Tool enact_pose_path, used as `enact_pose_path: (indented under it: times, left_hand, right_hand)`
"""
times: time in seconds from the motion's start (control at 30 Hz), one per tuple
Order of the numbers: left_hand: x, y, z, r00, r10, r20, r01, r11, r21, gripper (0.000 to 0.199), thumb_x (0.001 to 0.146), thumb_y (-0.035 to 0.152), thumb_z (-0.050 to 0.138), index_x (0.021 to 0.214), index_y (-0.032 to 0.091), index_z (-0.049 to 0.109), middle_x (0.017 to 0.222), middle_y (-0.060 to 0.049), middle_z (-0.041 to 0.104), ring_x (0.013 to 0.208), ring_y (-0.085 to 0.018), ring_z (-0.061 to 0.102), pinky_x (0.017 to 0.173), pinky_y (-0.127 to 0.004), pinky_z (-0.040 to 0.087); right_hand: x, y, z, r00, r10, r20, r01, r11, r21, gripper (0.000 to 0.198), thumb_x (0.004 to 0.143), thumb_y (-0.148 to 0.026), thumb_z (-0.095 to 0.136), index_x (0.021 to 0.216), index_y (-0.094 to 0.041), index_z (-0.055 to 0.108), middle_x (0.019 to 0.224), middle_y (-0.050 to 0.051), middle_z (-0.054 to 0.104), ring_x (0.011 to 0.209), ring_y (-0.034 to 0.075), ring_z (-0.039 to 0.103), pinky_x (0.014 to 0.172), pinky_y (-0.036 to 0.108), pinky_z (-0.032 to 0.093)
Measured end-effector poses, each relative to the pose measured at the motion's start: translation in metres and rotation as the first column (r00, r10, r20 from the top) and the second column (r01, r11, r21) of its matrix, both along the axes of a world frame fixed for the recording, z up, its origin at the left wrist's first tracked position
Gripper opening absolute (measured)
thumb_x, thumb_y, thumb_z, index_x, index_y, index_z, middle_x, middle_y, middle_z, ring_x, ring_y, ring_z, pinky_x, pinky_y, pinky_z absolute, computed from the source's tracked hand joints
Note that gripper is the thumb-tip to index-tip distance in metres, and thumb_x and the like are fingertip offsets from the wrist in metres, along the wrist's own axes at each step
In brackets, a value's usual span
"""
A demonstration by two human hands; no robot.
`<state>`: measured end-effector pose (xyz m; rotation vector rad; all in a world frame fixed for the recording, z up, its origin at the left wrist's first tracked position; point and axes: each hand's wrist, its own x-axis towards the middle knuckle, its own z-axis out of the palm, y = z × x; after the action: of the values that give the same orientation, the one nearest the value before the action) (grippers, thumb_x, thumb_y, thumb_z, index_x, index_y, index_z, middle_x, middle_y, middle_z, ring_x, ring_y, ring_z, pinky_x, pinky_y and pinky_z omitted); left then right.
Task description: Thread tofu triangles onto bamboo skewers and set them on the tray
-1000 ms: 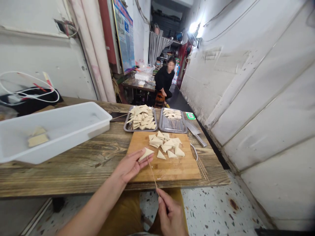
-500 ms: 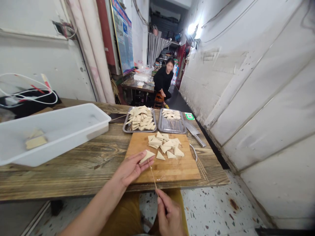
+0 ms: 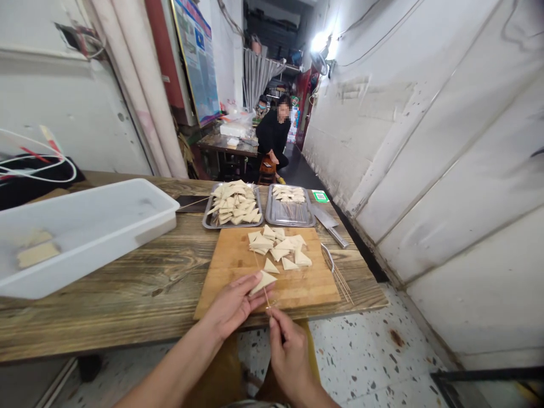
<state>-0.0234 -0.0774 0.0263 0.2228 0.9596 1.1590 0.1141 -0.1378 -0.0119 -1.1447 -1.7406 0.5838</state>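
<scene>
My left hand (image 3: 235, 303) is closed on a pale triangle of tofu (image 3: 263, 281), held over the near part of a wooden cutting board (image 3: 297, 290). Pinched in my right hand (image 3: 289, 348), just below, is a thin bamboo skewer (image 3: 267, 297). The skewer runs through the tofu triangle, and its far end sticks out beyond it. More loose tofu triangles (image 3: 283, 246) lie heaped on the board past my left hand, with a single one (image 3: 271, 266) closest to it.
Behind the board stand a metal tray (image 3: 208, 222) piled with tofu and another tray (image 3: 289, 218) with skewered pieces. A cleaver (image 3: 329, 222) and loose skewers (image 3: 341, 281) lie right. At left is a white plastic tub (image 3: 106, 226). A person (image 3: 274, 133) sits beyond the table.
The skewer has gone through the tofu triangle, so its tip now shows on the far side. My right hand has come closer to my left. The camera view has shifted slightly.
</scene>
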Motion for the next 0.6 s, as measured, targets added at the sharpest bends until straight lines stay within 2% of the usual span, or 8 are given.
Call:
enact_pose_path:
  times: [0.1,0.17,0.2,0.27,0.33,0.4,0.5,0.6]
  left_hand:
    - [-0.001,0.005,-0.006,0.992,-0.052,-0.119,0.059,0.997,0.053,0.017,0.080,0.014,0.056,0.096,0.010,0.061,0.099,-0.014,0.067,0.090,-0.021,0.065,0.081,-0.036,0.052]
    - [-0.007,0.012,-0.010,0.895,0.026,-0.446,0.052,0.985,0.163,0.027,0.078,0.026,0.059,0.102,0.013,0.061,0.097,-0.012,0.067,0.086,-0.020,0.064,0.079,-0.033,0.050]
    - [-0.010,0.016,-0.011,0.759,0.090,-0.645,0.077,0.971,0.227,0.031,0.077,0.032,0.060,0.102,0.014,0.062,0.095,-0.010,0.067,0.084,-0.020,0.063,0.078,-0.033,0.048]
    - [-0.013,0.025,-0.013,0.346,0.198,-0.917,0.214,0.935,0.283,0.035,0.076,0.041,0.058,0.097,0.015,0.065,0.090,-0.009,0.067,0.082,-0.022,0.060,0.077,-0.034,0.045]
    - [-0.009,0.034,-0.015,-0.023,0.243,-0.970,0.360,0.907,0.218,0.038,0.077,0.046,0.052,0.091,0.014,0.066,0.088,-0.011,0.065,0.084,-0.025,0.058,0.079,-0.036,0.042]
    - [0.000,0.041,-0.017,-0.249,0.253,-0.935,0.410,0.902,0.135,0.042,0.078,0.050,0.047,0.087,0.013,0.065,0.087,-0.014,0.063,0.087,-0.028,0.056,0.079,-0.037,0.039]
    - [0.016,0.049,-0.021,-0.415,0.228,-0.881,0.392,0.919,0.053,0.046,0.076,0.056,0.047,0.082,0.014,0.062,0.086,-0.016,0.061,0.087,-0.030,0.055,0.076,-0.038,0.037]
    - [0.025,0.054,-0.022,-0.395,0.186,-0.900,0.392,0.920,0.017,0.041,0.071,0.056,0.053,0.076,0.016,0.059,0.082,-0.014,0.061,0.084,-0.029,0.055,0.071,-0.035,0.036]
  right_hand:
    - [0.007,0.005,-0.003,1.000,-0.022,-0.003,0.022,1.000,-0.020,0.025,0.090,-0.018,0.043,0.102,-0.014,0.064,0.090,0.008,0.071,0.080,0.017,0.068,0.073,0.023,0.053]
    - [0.015,0.008,-0.007,0.999,-0.051,-0.019,0.050,0.998,-0.037,0.024,0.090,-0.020,0.043,0.102,-0.015,0.064,0.093,0.007,0.071,0.083,0.017,0.067,0.074,0.023,0.053]
    - [0.020,0.009,-0.010,0.997,-0.068,-0.027,0.067,0.997,-0.049,0.024,0.091,-0.021,0.043,0.103,-0.016,0.063,0.095,0.007,0.070,0.085,0.017,0.067,0.075,0.024,0.052]
    - [0.030,0.010,-0.015,0.995,-0.095,-0.035,0.092,0.993,-0.077,0.024,0.091,-0.022,0.044,0.105,-0.017,0.063,0.097,0.007,0.070,0.087,0.017,0.066,0.076,0.024,0.052]
    - [0.037,0.010,-0.018,0.992,-0.119,-0.040,0.114,0.988,-0.099,0.024,0.092,-0.024,0.043,0.105,-0.017,0.063,0.097,0.007,0.070,0.087,0.017,0.066,0.076,0.025,0.052]
    - [0.041,0.009,-0.019,0.990,-0.132,-0.048,0.126,0.986,-0.111,0.025,0.092,-0.025,0.043,0.104,-0.017,0.063,0.098,0.007,0.069,0.086,0.018,0.066,0.075,0.025,0.052]
    - [0.044,0.006,-0.019,0.990,-0.132,-0.055,0.125,0.985,-0.119,0.026,0.092,-0.026,0.043,0.105,-0.017,0.063,0.098,0.008,0.069,0.085,0.018,0.066,0.075,0.026,0.052]
    - [0.046,0.004,-0.021,0.989,-0.139,-0.054,0.132,0.984,-0.122,0.026,0.092,-0.025,0.042,0.106,-0.017,0.063,0.098,0.008,0.069,0.084,0.018,0.066,0.075,0.026,0.052]
